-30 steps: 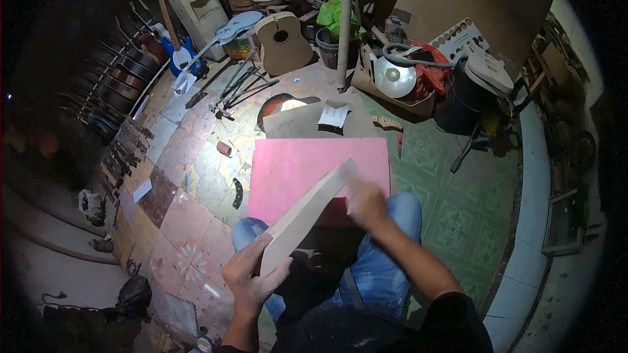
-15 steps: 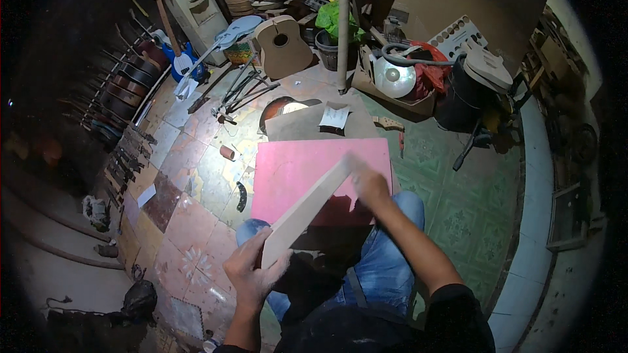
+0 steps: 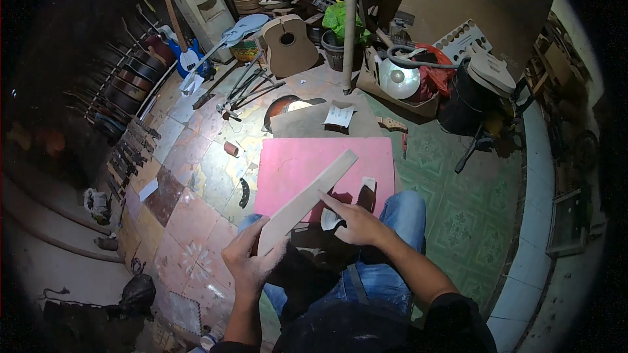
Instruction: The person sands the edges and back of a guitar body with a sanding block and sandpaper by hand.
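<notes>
A long, flat, pale wooden piece (image 3: 307, 199) slants up and to the right above my lap. My left hand (image 3: 252, 258) grips its near end, thumb on one side and fingers on the other. My right hand (image 3: 356, 223) has its index finger stretched out, the tip at the wood's right edge. The other fingers are bent around what looks like a piece of sandpaper (image 3: 368, 185), white with a dark brown face. Its white part also shows by the fingertips, and its middle is hidden by the hand. Beyond lies a pink board (image 3: 288, 163), partly under the wood.
Beyond the pink board are a grey sheet (image 3: 304, 125) with a white paper (image 3: 339, 116) and a guitar headstock (image 3: 392, 124). An unfinished guitar body (image 3: 288, 46) leans near a pole (image 3: 350, 33). Guitars (image 3: 127, 85) line the left; a black bin (image 3: 458, 104) stands right.
My right hand has drawn back from the wood's far end toward me, and its index finger now points at the edge. The wood's far end has dipped slightly; my left hand keeps its grip.
</notes>
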Demonstrator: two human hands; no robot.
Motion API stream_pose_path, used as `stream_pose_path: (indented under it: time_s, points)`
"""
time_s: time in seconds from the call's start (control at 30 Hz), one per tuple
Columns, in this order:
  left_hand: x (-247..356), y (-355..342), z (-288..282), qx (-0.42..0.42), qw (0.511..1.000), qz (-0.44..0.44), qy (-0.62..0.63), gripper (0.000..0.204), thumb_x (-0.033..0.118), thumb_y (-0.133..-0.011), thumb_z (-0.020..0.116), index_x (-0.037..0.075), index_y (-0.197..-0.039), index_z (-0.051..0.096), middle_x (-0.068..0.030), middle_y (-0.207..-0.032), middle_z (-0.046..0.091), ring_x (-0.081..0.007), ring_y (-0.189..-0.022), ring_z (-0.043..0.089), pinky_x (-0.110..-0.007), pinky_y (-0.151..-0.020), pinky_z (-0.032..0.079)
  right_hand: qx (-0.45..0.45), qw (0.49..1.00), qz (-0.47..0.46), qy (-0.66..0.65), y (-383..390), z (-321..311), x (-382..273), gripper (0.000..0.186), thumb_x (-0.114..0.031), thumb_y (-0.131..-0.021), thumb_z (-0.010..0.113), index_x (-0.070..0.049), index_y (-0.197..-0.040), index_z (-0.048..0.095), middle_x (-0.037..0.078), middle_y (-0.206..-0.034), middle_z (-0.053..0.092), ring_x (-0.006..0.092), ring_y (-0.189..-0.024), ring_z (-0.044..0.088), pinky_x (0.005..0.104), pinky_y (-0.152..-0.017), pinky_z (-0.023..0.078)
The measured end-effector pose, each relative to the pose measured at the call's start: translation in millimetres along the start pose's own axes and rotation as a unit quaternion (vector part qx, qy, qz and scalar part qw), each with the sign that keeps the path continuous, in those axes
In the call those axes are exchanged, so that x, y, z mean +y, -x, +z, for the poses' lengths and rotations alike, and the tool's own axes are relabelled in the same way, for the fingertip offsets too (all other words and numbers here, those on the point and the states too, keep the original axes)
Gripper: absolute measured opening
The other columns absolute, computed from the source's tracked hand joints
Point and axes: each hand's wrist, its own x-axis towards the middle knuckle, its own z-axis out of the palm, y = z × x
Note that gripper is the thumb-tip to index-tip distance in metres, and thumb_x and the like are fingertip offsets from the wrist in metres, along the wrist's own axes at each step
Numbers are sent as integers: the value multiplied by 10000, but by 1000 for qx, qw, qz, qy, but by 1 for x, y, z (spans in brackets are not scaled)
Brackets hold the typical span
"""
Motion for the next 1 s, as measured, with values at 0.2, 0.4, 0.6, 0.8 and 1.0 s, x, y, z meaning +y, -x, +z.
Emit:
stream_pose_path:
  time_s: [0.2, 0.4, 0.6, 0.8, 1.0]
  points:
    - [3, -1, 1, 0, 1000, 1, -7, 442, 68, -755, 871, -62, -1153, 727, -153, -1000, 767, -196, -931, 744, -318, -825, 589, 3, 965, 114, 234, -17, -17, 30, 947, -6, -796, 590, -377, -1622, 315, 195, -1024, 657, 423, -948, 698, 554, -859, 573]
    - [7, -5, 1, 1, 1000, 2, -7, 432, 53, -755, 862, -70, -1144, 722, -164, -1016, 765, -209, -950, 744, -332, -845, 593, 120, 970, 118, 175, -7, -15, 36, 960, -40, -801, 612, -332, -1646, 262, 210, -1118, 662, 439, -1037, 674, 528, -918, 560]
    - [-7, -4, -1, 13, 1000, 5, -3, 442, 37, -749, 857, -85, -1146, 705, -180, -1025, 761, -223, -966, 741, -335, -864, 586, 84, 943, 256, 196, -17, -15, 51, 915, -82, -806, 604, -172, -1647, 256, 251, -1270, 653, 482, -1114, 642, 532, -972, 533]
    - [-18, -12, -4, 33, 999, -13, 8, 411, 52, -781, 836, -56, -1159, 715, -177, -1022, 761, -220, -964, 744, -332, -866, 579, 282, 893, 260, -233, -16, 0, 110, 538, -49, -913, 588, -2, -1440, 495, 168, -1078, 690, 102, -822, 642, 256, -625, 536]
    - [-18, -25, -10, 46, 998, -25, 18, 341, 42, -847, 763, -84, -1159, 707, -168, -1054, 755, -211, -1016, 727, -334, -922, 562, 329, 940, -83, 34, -33, 34, 33, 732, 99, -793, 580, 18, -1511, 464, 248, -1460, 563, 366, -1206, 666, 424, -1013, 537]
